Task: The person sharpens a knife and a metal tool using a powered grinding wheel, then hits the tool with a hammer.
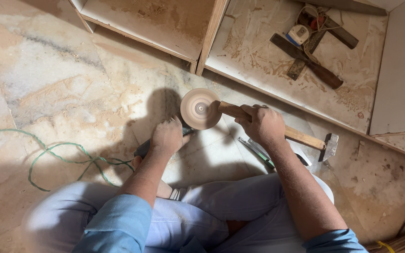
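**dusty_bench:** ok, head view, looking straight down. Person sits on a dusty marble floor (62, 89) in light blue trousers. The left hand (167, 137) is closed over the dark body of a handheld angle grinder (183, 133), and its round tan sanding disc (199, 108) sits just past the knuckles, face up toward the camera. It looks smeared, so probably spinning, but I can't swear to it.

**plankhead:** and the other hand?

**dusty_bench:** The right hand (263, 124) is wrapped tight around the pale wooden handle of a hammer (301, 137). The handle's free end pokes out past the thumb side and touches the edge of the disc. The metal hammer head (330, 145) is out beyond the wrist side, low over the floor.

**plankhead:** anything else near the hands?

**dusty_bench:** Just under the right forearm there's a flat green-and-silver metal tool (258, 152) on the floor; can't tell what kind. Well off to the left of the left hand a thin green cord (57, 157) loops around. Up beyond the right hand, a shallow wooden-edged panel (268, 51) covered in sawdust holds a dark wood-handled chisel (305, 61) crossed over another flat tool, next to a small blue-and-white tape measure (298, 33).
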